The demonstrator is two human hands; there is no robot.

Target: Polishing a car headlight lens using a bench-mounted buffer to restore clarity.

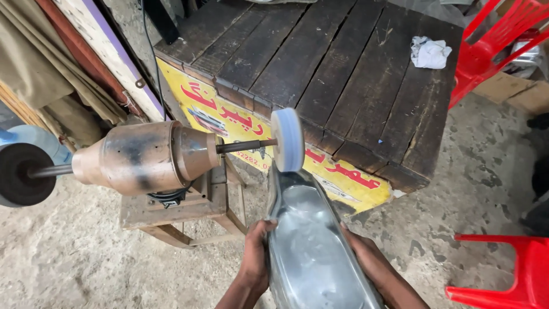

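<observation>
A long, clear plastic headlight lens (311, 240) is held up between both hands, its far tip touching the lower edge of a white buffing wheel (287, 140). My left hand (254, 257) grips the lens along its left side. My right hand (369, 260) grips its right side. The wheel is mounted on the right shaft of a rusty brown motor (146, 157), which rests on a small wooden stand (177, 214). A dark wheel (20, 174) is fitted on the motor's left shaft.
A dark wooden plank platform (337, 63) with a yellow sign on its front stands behind the wheel, with a crumpled white cloth (430, 53) on it. Red plastic chairs (497, 40) stand at the right. The floor is rough concrete (63, 257).
</observation>
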